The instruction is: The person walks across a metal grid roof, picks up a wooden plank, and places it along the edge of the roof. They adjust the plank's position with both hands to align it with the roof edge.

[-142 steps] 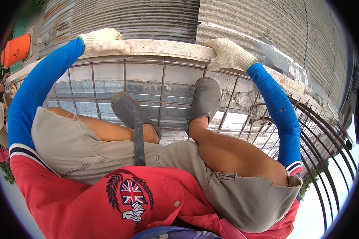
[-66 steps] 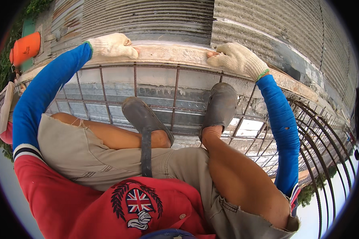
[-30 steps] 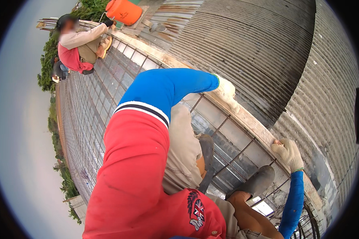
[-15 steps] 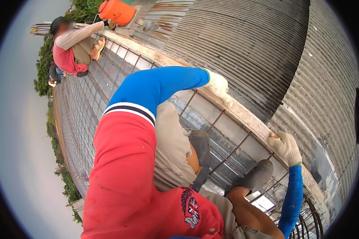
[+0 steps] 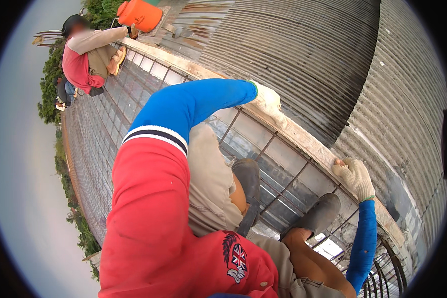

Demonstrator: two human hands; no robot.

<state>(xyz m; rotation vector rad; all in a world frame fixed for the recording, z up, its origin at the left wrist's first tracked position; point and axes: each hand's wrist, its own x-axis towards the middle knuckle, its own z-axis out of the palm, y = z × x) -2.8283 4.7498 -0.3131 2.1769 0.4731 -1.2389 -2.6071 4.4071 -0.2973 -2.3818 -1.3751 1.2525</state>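
A long pale wooden board (image 5: 307, 146) runs diagonally along the edge of a steel rebar grid (image 5: 283, 173). My left hand (image 5: 267, 105), in a cream knit glove, is wrapped over the board near the middle of the view. Farther down to the right, my right hand (image 5: 353, 177), gloved alike with bare fingertips showing, grips the same board. My dark clogs (image 5: 314, 215) rest on the mesh below it, over grey metal sheeting and pale panels. My left arm hides part of the grid.
A co-worker (image 5: 77, 60) in red crouches at the upper left by the board, another person (image 5: 64, 92) beyond. An orange container (image 5: 139, 16) stands at the top. Corrugated roofing (image 5: 283, 49) lies past the board; curved bars (image 5: 382, 273) rise at lower right. Trees and sky fill the left.
Since the earlier frames the view has swung toward the left along the board, bringing the co-worker fully in, and has since shifted slightly. Both my hands are still on the board.
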